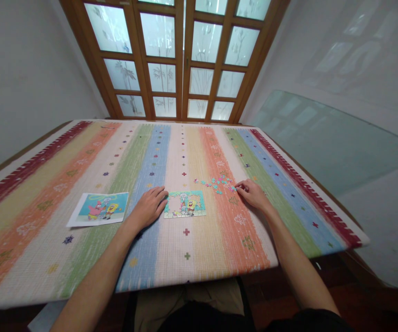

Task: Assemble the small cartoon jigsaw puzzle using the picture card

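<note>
Resting my left hand (149, 205) on the striped tablecloth (199, 249), fingers loosely curled at the left edge of the partly filled puzzle (191, 205), central in front of me. Right hand (252, 193): thumb and fingertips close together at the right end of the loose pieces (218, 191); can't tell if one is clamped. Pieces lie beyond the puzzle, to its right. My left hand sits between puzzle and printed picture (102, 207), forearm near the sheet's corner. Glass-paned wooden doors (181, 69) behind, pale green panel (323, 129) right. SpongeBob characters on puzzle and sheet; any lettering too small to read.
</note>
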`<action>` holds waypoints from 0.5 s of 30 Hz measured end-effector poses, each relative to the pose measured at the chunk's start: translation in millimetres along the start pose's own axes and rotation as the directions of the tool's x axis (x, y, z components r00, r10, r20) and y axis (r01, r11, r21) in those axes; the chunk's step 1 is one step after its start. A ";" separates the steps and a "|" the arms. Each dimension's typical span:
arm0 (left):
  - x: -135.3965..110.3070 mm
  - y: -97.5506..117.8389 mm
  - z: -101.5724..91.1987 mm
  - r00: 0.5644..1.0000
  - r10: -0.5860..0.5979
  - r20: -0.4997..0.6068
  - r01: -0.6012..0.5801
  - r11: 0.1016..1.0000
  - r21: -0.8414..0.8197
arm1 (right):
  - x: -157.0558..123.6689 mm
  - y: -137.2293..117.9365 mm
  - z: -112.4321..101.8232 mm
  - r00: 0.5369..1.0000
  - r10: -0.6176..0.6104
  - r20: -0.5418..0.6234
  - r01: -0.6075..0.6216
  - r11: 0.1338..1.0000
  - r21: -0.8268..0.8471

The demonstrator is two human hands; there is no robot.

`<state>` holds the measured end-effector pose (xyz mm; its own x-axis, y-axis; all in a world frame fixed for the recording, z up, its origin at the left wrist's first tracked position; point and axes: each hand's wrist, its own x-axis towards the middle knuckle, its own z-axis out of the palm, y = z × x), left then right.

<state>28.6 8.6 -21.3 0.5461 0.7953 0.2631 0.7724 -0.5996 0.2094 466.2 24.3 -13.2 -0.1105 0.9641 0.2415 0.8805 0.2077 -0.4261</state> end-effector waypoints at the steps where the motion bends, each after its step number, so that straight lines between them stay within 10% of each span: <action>1: 0.1 -0.2 -0.2 1.000 0.004 0.001 -0.004 1.000 -0.004 | 0.0 0.3 0.2 1.000 -0.004 -0.005 0.004 1.000 0.008; 15: 0.3 -1.9 -1.4 1.000 0.026 -0.004 -0.026 0.999 -0.022 | -0.2 5.0 3.3 1.000 -0.011 -0.027 0.012 0.998 0.059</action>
<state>26.8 9.9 -20.4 0.5650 0.7789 0.2723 0.7503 -0.6223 0.2231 469.1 25.6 -18.2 -0.1077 0.9570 0.2694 0.8503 0.2291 -0.4739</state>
